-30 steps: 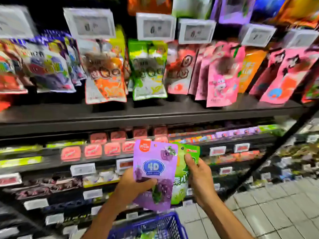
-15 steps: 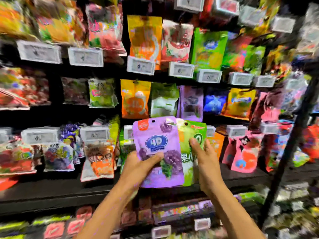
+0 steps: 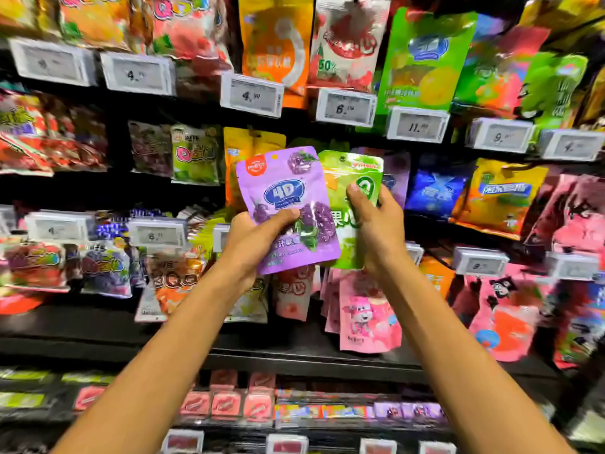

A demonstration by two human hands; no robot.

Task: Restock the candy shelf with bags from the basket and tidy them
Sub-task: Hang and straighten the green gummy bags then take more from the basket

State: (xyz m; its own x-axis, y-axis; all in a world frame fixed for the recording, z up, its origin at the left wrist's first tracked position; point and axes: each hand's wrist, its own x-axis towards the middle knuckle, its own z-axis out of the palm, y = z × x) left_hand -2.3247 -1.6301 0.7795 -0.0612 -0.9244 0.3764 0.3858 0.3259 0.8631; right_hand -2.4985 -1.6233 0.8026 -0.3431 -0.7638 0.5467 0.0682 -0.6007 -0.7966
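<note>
Holding the purple bag [image 3: 288,208] in my left hand [image 3: 252,244] and the green bag [image 3: 352,204] in my right hand [image 3: 379,231] before the shelf [image 3: 98,342], I judge matching rows come next.

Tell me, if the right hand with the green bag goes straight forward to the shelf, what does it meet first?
Probably the purple bag hanging behind the green bag in the right hand; depth is unclear.
</note>
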